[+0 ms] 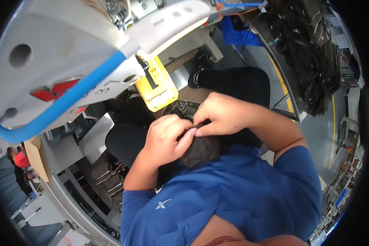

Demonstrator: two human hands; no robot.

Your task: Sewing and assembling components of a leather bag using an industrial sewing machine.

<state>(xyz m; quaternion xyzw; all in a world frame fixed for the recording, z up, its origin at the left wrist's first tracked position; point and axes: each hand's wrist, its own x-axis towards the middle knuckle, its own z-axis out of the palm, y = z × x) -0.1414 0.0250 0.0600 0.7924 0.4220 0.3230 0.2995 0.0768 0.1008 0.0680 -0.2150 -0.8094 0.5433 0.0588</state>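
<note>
Both the left hand (164,137) and right hand (227,115) pinch the dark cloth (201,151), equally near; its bulk bunches between them and the blue shirt (238,184).

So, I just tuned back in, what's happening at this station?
A person in a blue shirt is pinching a piece of dark cloth with the left hand and the right hand, their fingertips close together in front of the body. The fingers hide exactly what is being gripped. Neither hand is on the pale machine at the upper left, with its blue tube and yellow part. More dark material is heaped at the upper right.
</note>
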